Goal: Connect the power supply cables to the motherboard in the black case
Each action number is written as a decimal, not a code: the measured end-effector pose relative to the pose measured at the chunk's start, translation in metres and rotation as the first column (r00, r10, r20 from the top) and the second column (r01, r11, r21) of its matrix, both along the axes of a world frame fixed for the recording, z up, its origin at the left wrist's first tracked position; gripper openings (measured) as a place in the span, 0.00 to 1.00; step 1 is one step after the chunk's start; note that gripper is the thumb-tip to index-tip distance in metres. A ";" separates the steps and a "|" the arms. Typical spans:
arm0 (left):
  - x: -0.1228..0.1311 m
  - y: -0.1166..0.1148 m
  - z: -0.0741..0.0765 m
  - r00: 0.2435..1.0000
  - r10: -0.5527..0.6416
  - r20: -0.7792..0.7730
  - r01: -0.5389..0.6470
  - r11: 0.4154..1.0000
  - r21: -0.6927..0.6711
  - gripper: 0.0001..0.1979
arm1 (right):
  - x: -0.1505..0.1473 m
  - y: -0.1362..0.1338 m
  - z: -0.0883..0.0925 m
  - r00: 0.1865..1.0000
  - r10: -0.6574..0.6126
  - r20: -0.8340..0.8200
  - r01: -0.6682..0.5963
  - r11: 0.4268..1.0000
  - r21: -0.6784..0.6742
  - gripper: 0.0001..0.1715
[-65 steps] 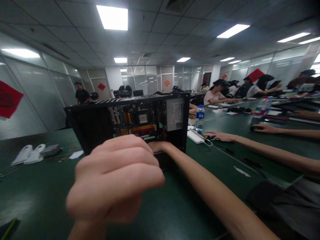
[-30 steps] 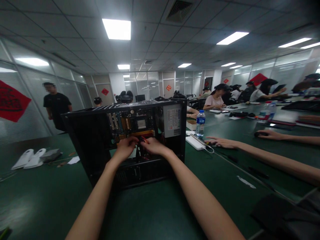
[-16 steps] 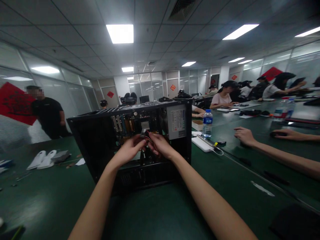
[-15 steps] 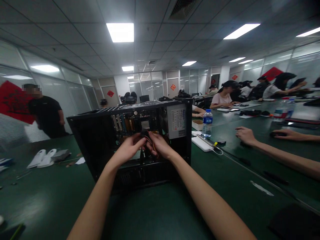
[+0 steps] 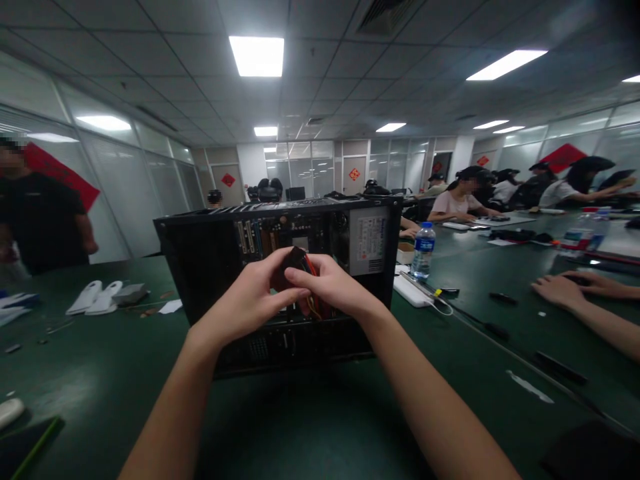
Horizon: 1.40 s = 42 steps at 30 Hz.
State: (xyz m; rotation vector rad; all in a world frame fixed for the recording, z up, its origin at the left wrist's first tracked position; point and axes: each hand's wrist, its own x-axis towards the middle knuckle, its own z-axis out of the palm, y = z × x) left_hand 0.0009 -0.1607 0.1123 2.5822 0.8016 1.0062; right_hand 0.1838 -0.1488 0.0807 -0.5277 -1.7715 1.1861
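An open black computer case (image 5: pixel 200 260) stands on the green table (image 5: pixel 325 413), its motherboard and grey power supply (image 5: pixel 369 241) facing me. In front of the opening, my left hand (image 5: pixel 245 300) and my right hand (image 5: pixel 333 287) are both closed on a dark connector with red and yellow wires (image 5: pixel 300 263). The wires run down behind my right hand into the case. Both forearms reach in from the bottom of the view.
A water bottle (image 5: pixel 423 251) and a white power strip (image 5: pixel 413 291) sit right of the case. Another person's hands (image 5: pixel 565 290) rest on the table at right. White parts (image 5: pixel 95 299) lie at left, where a person in black (image 5: pixel 40 220) stands. More people sit at the far right.
My hands have drawn back out of the case toward me, bringing the wired connector with them. The person in black has walked closer on the left. The neighbour's hands have pulled back right.
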 end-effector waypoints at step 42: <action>-0.008 -0.014 0.006 0.956 -0.103 0.274 0.051 0.981 0.189 0.21 | 0.008 -0.024 0.021 0.964 -0.266 -0.001 0.257 0.931 0.260 0.32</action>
